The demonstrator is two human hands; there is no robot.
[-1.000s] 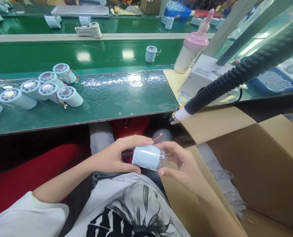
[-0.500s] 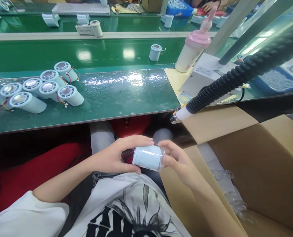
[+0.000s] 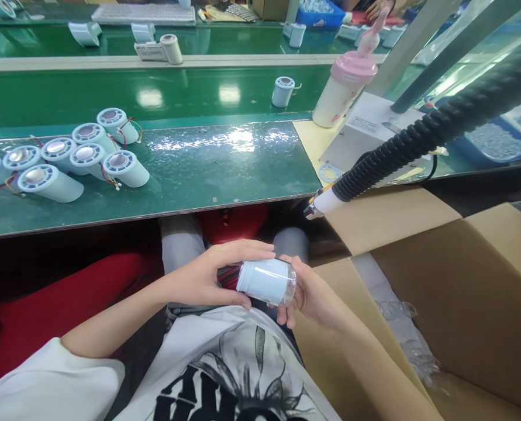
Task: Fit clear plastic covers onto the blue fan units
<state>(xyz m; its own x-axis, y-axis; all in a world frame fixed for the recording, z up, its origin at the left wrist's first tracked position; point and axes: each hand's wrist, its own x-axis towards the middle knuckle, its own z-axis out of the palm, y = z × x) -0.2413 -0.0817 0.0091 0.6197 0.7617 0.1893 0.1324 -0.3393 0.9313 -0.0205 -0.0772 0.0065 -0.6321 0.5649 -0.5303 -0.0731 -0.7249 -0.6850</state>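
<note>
Over my lap, below the bench edge, both hands hold one pale blue cylinder (image 3: 264, 282) lying on its side, with a clear cap on its right end and red wires at its left end. My left hand (image 3: 203, 275) wraps the left end, thumb below and fingers on top. My right hand (image 3: 310, 292) cups the capped end from the right. Several more pale blue cylinders (image 3: 85, 155) with silver centres and red wires lie grouped at the left of the green bench (image 3: 225, 169).
A black corrugated hose with a white nozzle (image 3: 325, 202) hangs over the bench's right edge. An open cardboard box (image 3: 475, 292) stands at my right. A pink-capped bottle (image 3: 345, 88) and a lone cylinder (image 3: 283, 91) sit on the conveyor behind.
My right hand has closed further around the capped end of the cylinder, and the wires at that end are out of sight. The lone cylinder on the conveyor has drifted right.
</note>
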